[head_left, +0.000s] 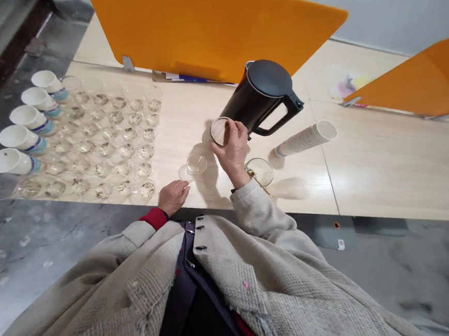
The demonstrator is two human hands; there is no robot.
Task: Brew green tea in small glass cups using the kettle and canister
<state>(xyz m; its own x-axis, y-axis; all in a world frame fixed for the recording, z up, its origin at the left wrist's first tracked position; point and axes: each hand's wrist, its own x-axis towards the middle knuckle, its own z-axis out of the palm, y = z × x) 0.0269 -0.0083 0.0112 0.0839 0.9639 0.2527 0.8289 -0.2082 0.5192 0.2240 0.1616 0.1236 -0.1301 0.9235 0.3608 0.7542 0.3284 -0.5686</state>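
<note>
1. Right hand (232,147) grips the cup (218,131) beside the kettle (257,98); best kept steady.
2. Left hand (173,197) lies curled near the clear cup (196,163), hold impossible to tell; avoid nudging it.

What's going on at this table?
The person's right hand grips a round container by its rim, in front of the kettle. The left hand is at the table edge, close to a lone clear cup; can't tell if it touches. Rows of cups with dark bits fill the left side, paper cups beyond them. On the right: a cup stack, plus a dish with a spoon at its rim.
</note>
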